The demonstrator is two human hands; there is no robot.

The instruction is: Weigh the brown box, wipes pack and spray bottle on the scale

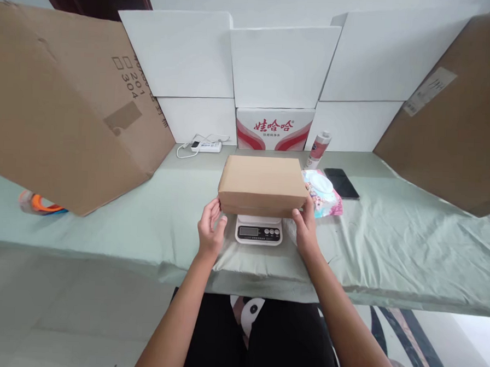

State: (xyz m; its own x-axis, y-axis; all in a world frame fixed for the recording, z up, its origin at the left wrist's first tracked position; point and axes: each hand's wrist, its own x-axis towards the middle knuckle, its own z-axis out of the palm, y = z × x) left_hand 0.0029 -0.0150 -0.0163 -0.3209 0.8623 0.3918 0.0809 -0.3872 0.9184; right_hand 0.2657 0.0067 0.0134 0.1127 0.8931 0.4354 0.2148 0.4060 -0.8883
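Black clothing: dark fabric on the person's lap fills the bottom of the view, with a round white patch on it, nearer than the table edge.
Left hand: the left hand (210, 229) is raised at the near left corner of the box, fingers loosely curled and spread; the fingertips lie at the box's lower edge, though I cannot tell whether they press on it.
Right hand: the right hand (305, 229) is at the near right corner of the box, fingers extended along its side, touching it rather than clasped round it.
Scale: a small white digital kitchen scale (259, 231) with a grey display and round buttons sits on the cloth between the two hands.
Box: a plain brown cardboard box (263, 184), closed and oblong, rests flat on top of the scale and overhangs it on both sides.
Table cover: a pale green cloth (390, 240), wrinkled, covers the table.
Wipes: a pink and blue soft packet with a white lid (324, 193) lies just beside the box on the right.
Phone: a flat black phone (342, 182) lies beyond the packet.
Bottle: a white and red tube-shaped bottle (318, 148) stands behind the packet.
Power strip: a white power strip with a cord (203, 146) lies far left near the wall.
Carton: a white carton with red lettering (274, 128) stands behind the box.
Panels: large brown cardboard sheets (64, 108) lean at both sides.
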